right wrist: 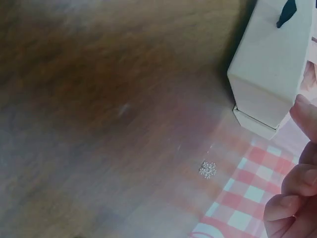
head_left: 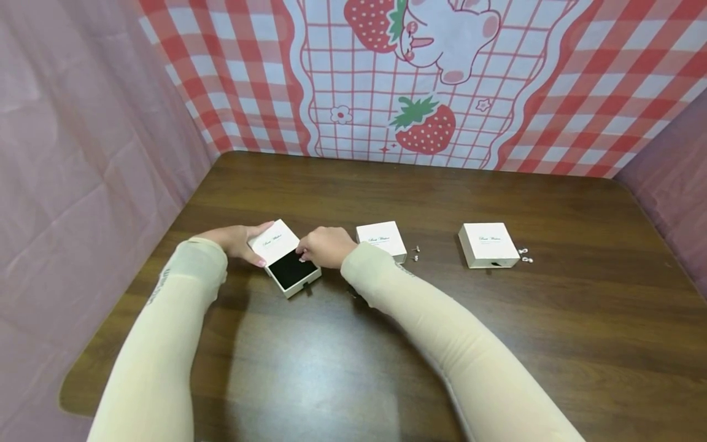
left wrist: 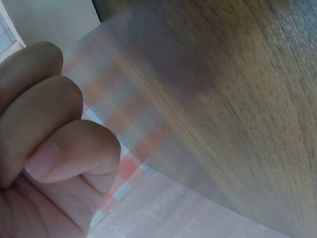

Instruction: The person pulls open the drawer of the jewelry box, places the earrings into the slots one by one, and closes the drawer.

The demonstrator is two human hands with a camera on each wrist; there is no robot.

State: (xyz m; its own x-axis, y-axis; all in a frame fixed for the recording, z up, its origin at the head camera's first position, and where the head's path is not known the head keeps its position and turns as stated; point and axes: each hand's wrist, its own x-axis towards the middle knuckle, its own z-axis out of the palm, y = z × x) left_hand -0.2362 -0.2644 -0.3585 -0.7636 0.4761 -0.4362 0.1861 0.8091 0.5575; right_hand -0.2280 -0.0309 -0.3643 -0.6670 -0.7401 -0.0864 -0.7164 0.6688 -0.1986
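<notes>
At the left of the table in the head view, a white gift box (head_left: 276, 243) lies with its drawer (head_left: 304, 282) pulled out toward me, showing a black lining (head_left: 288, 271). My left hand (head_left: 239, 242) grips the box's cover from the left side, thumb and fingers spread along its edges. Over the drawer's right side, my right hand (head_left: 327, 247) pinches a small pale piece, probably an earring (head_left: 302, 259), close to the black lining; fingers hide most of it. A round sparkling stud earring (right wrist: 208, 169) lies on the table beside the drawer in the right wrist view.
Two more white boxes stand shut: one in the middle (head_left: 382, 238), partly behind my right forearm, another at the right (head_left: 488, 244). Small earrings (head_left: 417, 253) lie beside the middle box, and others (head_left: 526, 255) beside the right one. A checkered cloth (head_left: 248, 80) hangs behind the table.
</notes>
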